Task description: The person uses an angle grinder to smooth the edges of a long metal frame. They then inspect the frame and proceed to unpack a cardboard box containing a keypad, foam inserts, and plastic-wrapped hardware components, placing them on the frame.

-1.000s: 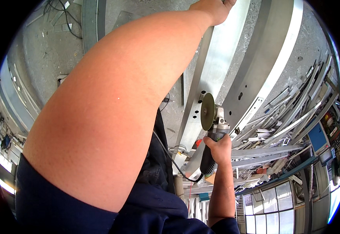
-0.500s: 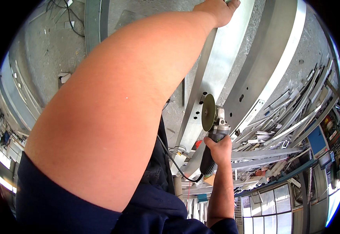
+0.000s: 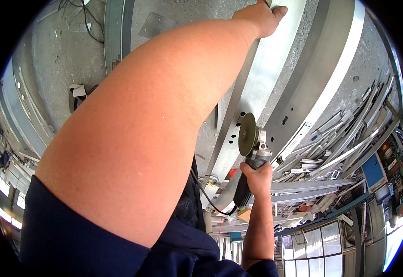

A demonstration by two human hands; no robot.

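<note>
Grey-black angle grinder (image 3: 258,157), greenish disc (image 3: 247,135) facing left, near long, holed, silvery beam (image 3: 267,69)

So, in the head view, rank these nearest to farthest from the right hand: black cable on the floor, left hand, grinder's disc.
From the right hand:
1. Grinder's disc, just above it.
2. Left hand, at the metal beam, near the top edge.
3. Black cable, at upper left.

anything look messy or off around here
Yes: at the right, the metal strips lie jumbled and crossing at various angles, unlike the two beams, which run roughly side by side. Also, no guard shows around the disc of the grinder in the right hand, though this view may hide one.
</note>
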